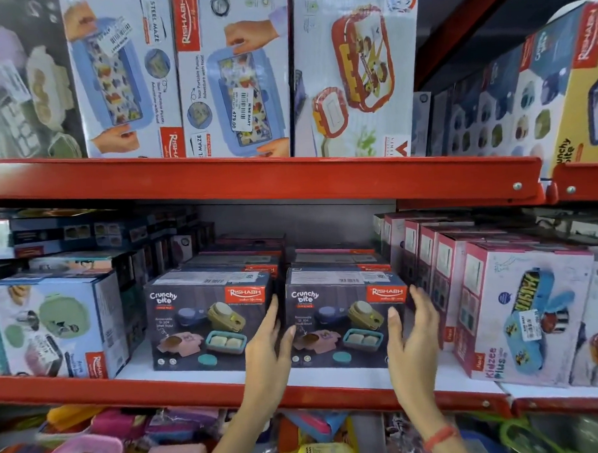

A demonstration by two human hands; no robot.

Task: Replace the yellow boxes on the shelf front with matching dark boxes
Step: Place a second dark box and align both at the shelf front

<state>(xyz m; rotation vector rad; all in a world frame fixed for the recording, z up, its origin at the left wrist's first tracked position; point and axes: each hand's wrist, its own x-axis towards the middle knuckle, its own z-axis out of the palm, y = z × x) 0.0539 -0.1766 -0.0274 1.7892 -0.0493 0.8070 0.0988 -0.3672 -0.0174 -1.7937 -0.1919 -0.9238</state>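
Note:
Two dark "Crunchy bite" boxes stand side by side at the front of the middle shelf: the left dark box and the right dark box. More dark boxes are stacked behind them. My left hand lies against the right box's left side, fingers in the gap between the two boxes and thumb on its front. My right hand presses its right side, thumb on the front edge. The box rests on the shelf. A yellow "Crunchy bite" box stands on the upper shelf at far right.
Pink boxes stand in a row right of the dark boxes, close to my right fingers. A pale lunch-box carton sits to the left. The red shelf beam hangs overhead. Coloured plastic containers fill the shelf below.

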